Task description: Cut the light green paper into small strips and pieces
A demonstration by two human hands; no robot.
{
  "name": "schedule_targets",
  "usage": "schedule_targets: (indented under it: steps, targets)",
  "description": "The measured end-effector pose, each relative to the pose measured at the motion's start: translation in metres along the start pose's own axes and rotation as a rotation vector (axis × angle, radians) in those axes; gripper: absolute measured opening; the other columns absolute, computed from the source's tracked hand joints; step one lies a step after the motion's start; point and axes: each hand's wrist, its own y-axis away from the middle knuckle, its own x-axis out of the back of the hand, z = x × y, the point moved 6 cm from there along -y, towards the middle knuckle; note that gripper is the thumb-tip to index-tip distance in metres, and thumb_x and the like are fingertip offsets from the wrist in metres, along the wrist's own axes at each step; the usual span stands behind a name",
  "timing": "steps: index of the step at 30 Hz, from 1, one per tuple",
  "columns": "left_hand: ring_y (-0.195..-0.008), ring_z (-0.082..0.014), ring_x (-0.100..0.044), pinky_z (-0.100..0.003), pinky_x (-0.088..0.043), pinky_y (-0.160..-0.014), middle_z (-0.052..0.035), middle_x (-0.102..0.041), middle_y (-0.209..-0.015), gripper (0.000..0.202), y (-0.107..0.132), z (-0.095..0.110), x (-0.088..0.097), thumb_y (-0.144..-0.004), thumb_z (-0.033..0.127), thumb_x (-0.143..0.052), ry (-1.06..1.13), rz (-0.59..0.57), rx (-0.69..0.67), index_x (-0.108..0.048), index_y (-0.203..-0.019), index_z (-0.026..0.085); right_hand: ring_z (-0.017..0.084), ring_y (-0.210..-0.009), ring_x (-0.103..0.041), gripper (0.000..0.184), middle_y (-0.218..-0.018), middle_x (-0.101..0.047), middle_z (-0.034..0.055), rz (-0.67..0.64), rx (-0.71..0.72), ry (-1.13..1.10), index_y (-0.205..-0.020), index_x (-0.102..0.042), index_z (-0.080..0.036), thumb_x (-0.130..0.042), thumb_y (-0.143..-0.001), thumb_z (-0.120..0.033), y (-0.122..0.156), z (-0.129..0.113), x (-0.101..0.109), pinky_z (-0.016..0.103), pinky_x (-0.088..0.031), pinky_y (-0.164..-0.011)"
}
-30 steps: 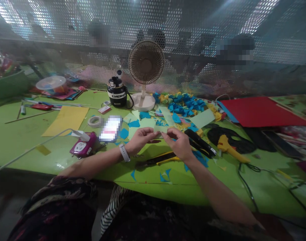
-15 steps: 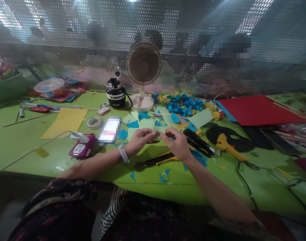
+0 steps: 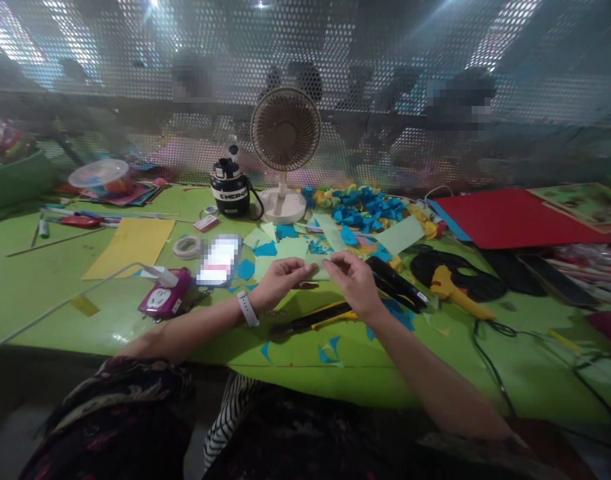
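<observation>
A small piece of pale green paper [image 3: 321, 270] spans the gap between my two hands above the table. My left hand [image 3: 287, 275], with a white watch on its wrist, pinches the paper's left side between thumb and fingers. The right side is pinched in my right hand [image 3: 353, 280]. Below the hands lies a yellow and black utility knife [image 3: 330, 313]. Right of my right hand rests a black stapler [image 3: 398, 285]. Pale green sheets [image 3: 291, 248] and blue paper scraps [image 3: 246, 269] are spread just beyond and left of the hands.
A desk fan [image 3: 285, 130] and a black jug [image 3: 230, 190] stand at the back, beside a heap of blue and yellow paper pieces [image 3: 368, 208]. Leftward are a lit phone [image 3: 219, 260], a tape roll [image 3: 186, 247] and a purple power adapter [image 3: 165, 297]. A yellow glue gun [image 3: 458, 293] lies right.
My right hand's fingers have shifted slightly, and the fingertips of the two hands are a little farther apart, with more of the green paper showing between them.
</observation>
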Motion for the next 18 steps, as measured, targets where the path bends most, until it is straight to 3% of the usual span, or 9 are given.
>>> schedule_targets:
  steps: [5,18]
  targets:
    - [-0.085,-0.0217,-0.073,-0.034,-0.058,-0.075,-0.0062,-0.071,-0.075,0.042,0.003,-0.008,0.0,-0.066,0.039,-0.088,-0.087,-0.061,0.164,-0.056,-0.071,0.012,0.014,-0.06,-0.048,0.029,-0.063,-0.053,-0.0024,-0.005,0.002,0.032,-0.069,-0.058,-0.02,-0.072,-0.072,-0.046,-0.001,0.001,0.0,0.028,-0.04,-0.057]
    - [-0.077,-0.0203,-0.075,-0.034,-0.059,-0.078,-0.0122,-0.076,-0.077,0.047,0.002,-0.012,-0.002,-0.06,0.041,-0.09,-0.065,-0.072,0.226,-0.054,-0.066,0.012,0.014,-0.059,-0.048,0.032,-0.062,-0.053,-0.0021,-0.019,-0.009,0.034,-0.068,-0.057,-0.022,-0.072,-0.071,-0.049,-0.002,0.002,-0.001,0.028,-0.04,-0.056]
